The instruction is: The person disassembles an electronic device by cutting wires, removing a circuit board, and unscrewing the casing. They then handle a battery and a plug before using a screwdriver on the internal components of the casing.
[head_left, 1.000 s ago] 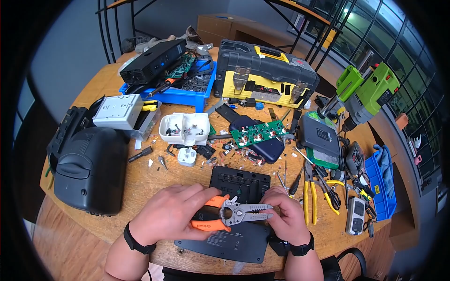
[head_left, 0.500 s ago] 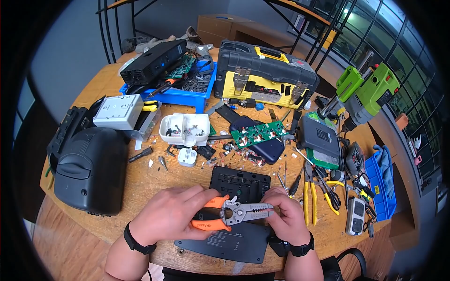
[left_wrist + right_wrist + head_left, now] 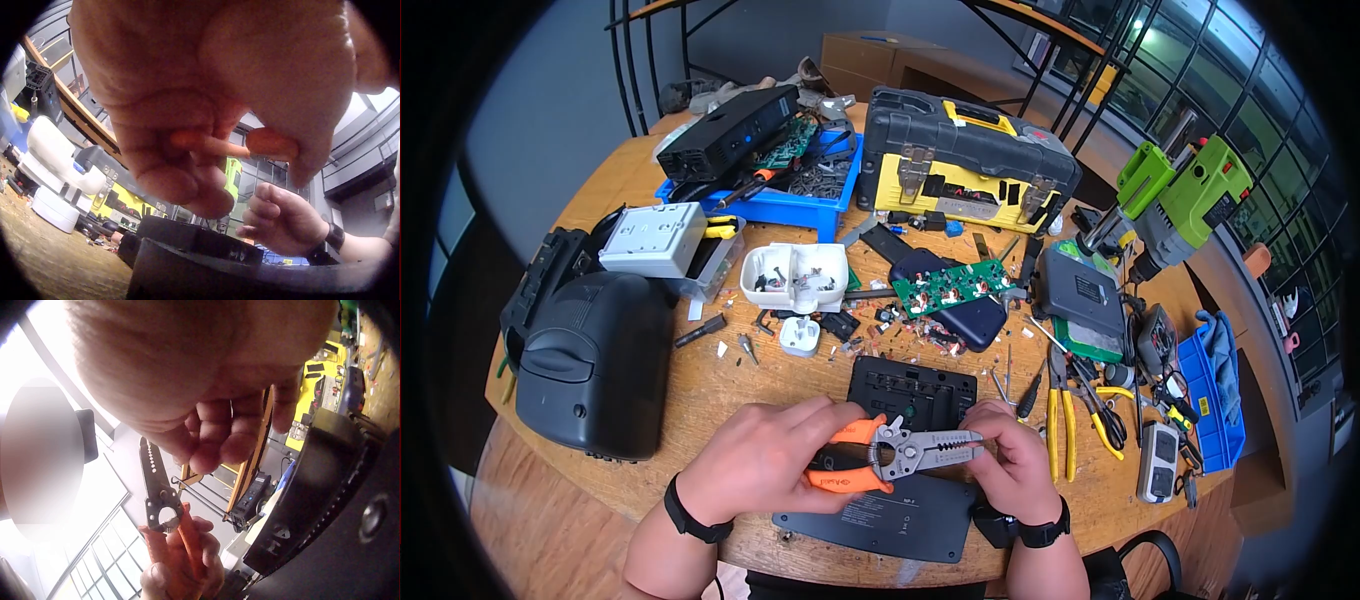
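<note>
Wire strippers (image 3: 910, 454) with orange handles lie across the middle of the workspace, held in the left hand (image 3: 752, 452), whose fingers and thumb wrap both handles. The handles stand apart, and the toothed jaws point toward the right hand (image 3: 1014, 472). That hand has its fingers curled in by the jaw tips; I cannot tell whether they pinch anything or touch the metal.

Beneath the tool sit a black plastic housing (image 3: 935, 392), its recessed side facing up, and, nearer the person, a dark panel (image 3: 930, 525) with white printing; the hands hide where the two meet. Both rest on a wooden workbench (image 3: 715, 380). Farther back, a green circuit board (image 3: 955, 287) lies on a dark blue casing (image 3: 978, 325), beside a white two-compartment tray (image 3: 762, 298) of small parts. Yellow-handled pliers (image 3: 1055, 425) lie to the right, next to a black-handled screwdriver (image 3: 1029, 397).
</note>
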The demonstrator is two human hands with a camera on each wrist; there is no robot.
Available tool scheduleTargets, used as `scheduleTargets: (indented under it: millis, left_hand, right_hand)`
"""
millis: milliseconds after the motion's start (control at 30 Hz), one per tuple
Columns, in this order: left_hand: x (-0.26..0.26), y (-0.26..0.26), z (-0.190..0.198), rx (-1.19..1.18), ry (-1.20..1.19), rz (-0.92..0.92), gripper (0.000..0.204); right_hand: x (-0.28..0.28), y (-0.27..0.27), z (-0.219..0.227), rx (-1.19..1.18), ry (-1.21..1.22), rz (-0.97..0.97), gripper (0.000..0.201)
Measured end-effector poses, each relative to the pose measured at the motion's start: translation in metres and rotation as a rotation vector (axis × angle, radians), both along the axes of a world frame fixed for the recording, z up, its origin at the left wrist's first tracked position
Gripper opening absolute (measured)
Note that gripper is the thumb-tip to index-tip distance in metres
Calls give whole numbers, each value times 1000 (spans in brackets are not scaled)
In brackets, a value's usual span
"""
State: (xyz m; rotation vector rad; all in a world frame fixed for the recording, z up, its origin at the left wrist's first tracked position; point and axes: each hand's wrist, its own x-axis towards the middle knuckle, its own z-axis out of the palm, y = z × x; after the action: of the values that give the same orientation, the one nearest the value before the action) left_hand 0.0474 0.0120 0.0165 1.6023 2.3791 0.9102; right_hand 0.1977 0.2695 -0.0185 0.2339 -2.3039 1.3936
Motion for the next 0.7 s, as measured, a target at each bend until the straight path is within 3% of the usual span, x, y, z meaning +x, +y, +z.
scheduleTargets:
  millis: [700]
  left_hand:
    - [1, 2, 2, -22, 17, -11, 70]
  right_hand:
    - [-1, -1, 1, 14, 29, 17, 13]
